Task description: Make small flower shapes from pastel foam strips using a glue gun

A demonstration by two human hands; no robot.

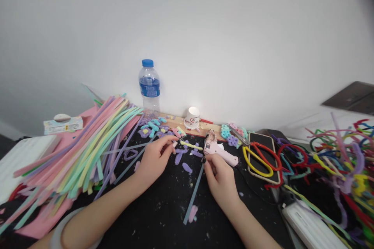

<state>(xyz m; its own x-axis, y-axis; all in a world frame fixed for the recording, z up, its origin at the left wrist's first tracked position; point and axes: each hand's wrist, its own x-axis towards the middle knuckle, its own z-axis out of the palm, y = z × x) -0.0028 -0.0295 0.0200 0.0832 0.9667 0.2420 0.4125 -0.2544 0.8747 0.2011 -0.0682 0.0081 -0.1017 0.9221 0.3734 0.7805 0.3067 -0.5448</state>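
Note:
My left hand [153, 159] is closed, thumb and forefinger pinched together near a short yellow pipe-cleaner piece [191, 146]. What sits in the pinch is too small to make out. My right hand [220, 174] is curled, its fingertips together at the upper end of a translucent glue stick [193, 195] lying on the black work surface. Whether they grip the stick or something smaller is unclear. Just beyond the right fingers lies a pale pink glue gun [220, 152]. Purple fuzzy petal pieces [187, 168] lie loose between the hands.
Bundled pastel pipe cleaners [87, 140] lie left; tangled colourful ones [347, 163] right. A water bottle [149, 87] and paper cup [192, 118] stand by the wall. Finished fuzzy flowers [233, 140], a phone [263, 148] and a white power strip [312, 223] are right.

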